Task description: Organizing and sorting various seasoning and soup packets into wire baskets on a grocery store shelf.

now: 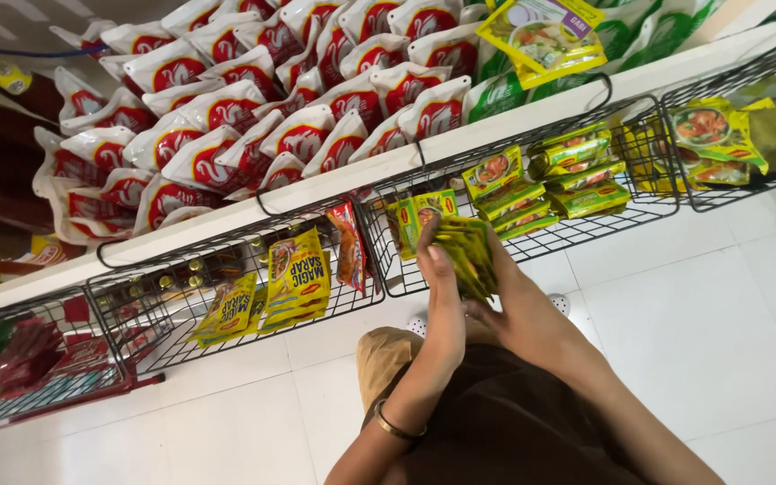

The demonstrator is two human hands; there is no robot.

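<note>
Here, both hands hold a stack of yellow sachets (467, 256), thin, flat packets of glossy foil with crinkled edges, in front of a black wire basket (388, 269). The left hand (442, 296) is closed on the near side of the stack, thumb up along its face; the right hand (518, 314) is curled round the stack from the far side, its fingers partly hidden behind the packets. The stack's long axis runs steeply from upper left to lower right in view, its upper end pointing toward the basket and the shelf (334, 184) above it. A thin metal bangle (394, 424) circles the left wrist.

The baskets are of thin black wire in an open grid and hang in a row from the white shelf edge. The one just behind the hands holds upright yellow-green packets (419, 216); the next to the right holds flat green-yellow packets (532, 184) stacked in layers. To the left, a basket carries larger yellow pouches (298, 274) and a red packet (348, 247). On the shelf lie plump white pillow bags (226, 108) with red oval marks, soft and overlapping. The floor (702, 332) is of smooth white square tiles.
</note>
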